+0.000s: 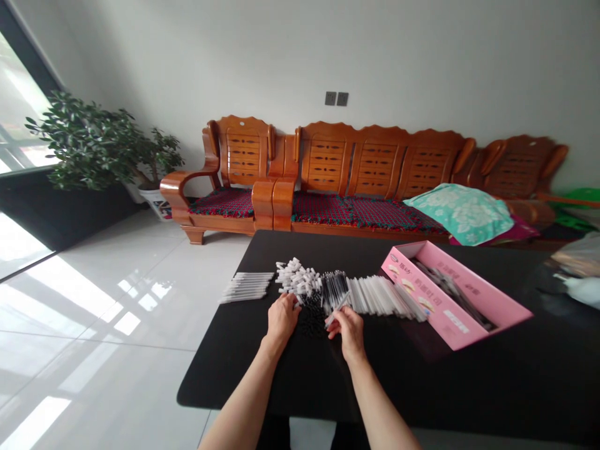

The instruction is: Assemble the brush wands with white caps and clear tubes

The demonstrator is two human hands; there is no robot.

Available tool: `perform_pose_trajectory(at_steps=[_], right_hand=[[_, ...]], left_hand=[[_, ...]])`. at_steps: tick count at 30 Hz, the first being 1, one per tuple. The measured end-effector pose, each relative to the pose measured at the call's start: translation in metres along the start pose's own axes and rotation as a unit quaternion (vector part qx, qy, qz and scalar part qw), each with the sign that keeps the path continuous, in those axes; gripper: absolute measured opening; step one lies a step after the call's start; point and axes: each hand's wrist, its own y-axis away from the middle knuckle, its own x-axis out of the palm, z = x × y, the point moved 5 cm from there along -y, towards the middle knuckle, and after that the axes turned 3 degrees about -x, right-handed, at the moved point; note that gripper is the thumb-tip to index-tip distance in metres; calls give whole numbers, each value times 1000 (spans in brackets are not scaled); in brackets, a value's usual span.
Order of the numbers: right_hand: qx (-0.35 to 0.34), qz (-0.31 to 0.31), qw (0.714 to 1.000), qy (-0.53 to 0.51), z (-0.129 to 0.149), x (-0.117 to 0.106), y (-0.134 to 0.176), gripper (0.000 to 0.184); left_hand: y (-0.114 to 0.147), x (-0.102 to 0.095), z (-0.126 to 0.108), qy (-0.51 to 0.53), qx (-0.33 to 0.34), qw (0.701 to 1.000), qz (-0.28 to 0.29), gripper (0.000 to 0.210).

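My right hand (347, 327) is closed around a slim, pale pen (338, 309), tilted over the black table. My left hand (282, 321) has its fingers pinched at the near edge of a heap of white pen caps (300, 278); what lies between the fingertips is too small to make out. Between my hands are small black pieces (313, 317) in a loose pile. Dark, thin pen refills (332, 289) lie behind my right hand, beside a row of whitish pen barrels (382, 296). Several white pens (248, 286) rest in a row at the left.
A pink box (434, 300) holding dark, thin pieces stands on the black table (300, 387) at the right. Plastic bags (581, 269) lie at the far right edge. Beyond the table is a wooden sofa (375, 162), with a potted plant (103, 144) at the left.
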Motion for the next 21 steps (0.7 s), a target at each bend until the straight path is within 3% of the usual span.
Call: perform_pose_trajectory(at_steps=[6,10,12,17,19,21], right_hand=[[5,19,1000,-16,1,0,0,26],[6,42,999,-20,10,8,6,23],[9,77,997,-9,18,18,13,22],[-24,142,986,88,38,46,32,26],[-71,151,976,138,46,53,37,26],[-110,155,964,185,51,57,40,26]], left_hand=[[4,-5,-5,5,-43,999,-7,13],[0,-16,0,195,-118,974,-6,17],[-2,-16,4,344,-158,925,27,25],[-2,-13,6,624,-223,745,75,24],[-2,-12,8,670,-235,700,76,18],[-3,-11,9,689,-239,679,76,14]])
